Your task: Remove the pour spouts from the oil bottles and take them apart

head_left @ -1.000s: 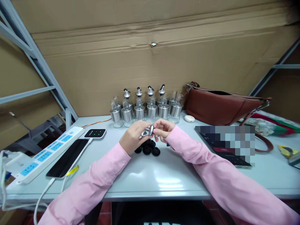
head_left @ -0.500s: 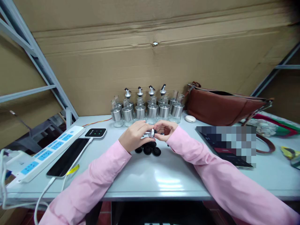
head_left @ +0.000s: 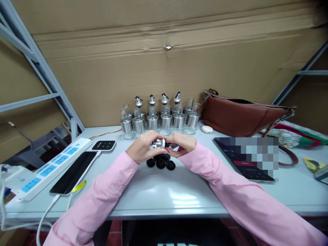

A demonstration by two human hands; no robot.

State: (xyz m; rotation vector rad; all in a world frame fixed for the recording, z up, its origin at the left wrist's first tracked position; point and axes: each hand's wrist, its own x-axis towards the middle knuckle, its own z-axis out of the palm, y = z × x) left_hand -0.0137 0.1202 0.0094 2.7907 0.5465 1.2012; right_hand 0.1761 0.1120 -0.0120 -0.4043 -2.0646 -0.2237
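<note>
Between the thumb and fingers of my left hand point(head_left: 139, 147) is a silver bottle pourer point(head_left: 161, 143), its broad round end turned to the right. My right hand point(head_left: 186, 142) pinches a small black rubber stopper point(head_left: 167, 144) against that end; its fingers partly cover it. I cannot tell how far the two are fitted together. Just below my hands, several black round rubber pieces point(head_left: 161, 164) lie on the table. Behind stand two rows of glass bottles with steel sleeves point(head_left: 153, 123). Several back-row bottles carry silver pourers with black levers point(head_left: 164, 99); the front-row necks are bare.
On the left lie a white power strip point(head_left: 48, 169), a black phone point(head_left: 74, 172) with a cable, and a small device point(head_left: 104, 146). To the right are a white oval case point(head_left: 206, 129), a brown bag point(head_left: 243, 116) and a dark tablet point(head_left: 238, 160). Cardboard point(head_left: 164, 75) walls the back.
The pourer has turned in my left hand and shows more of its clear and silver body. My right fingers have closed over the black stopper, with the back of that hand now rolled upward.
</note>
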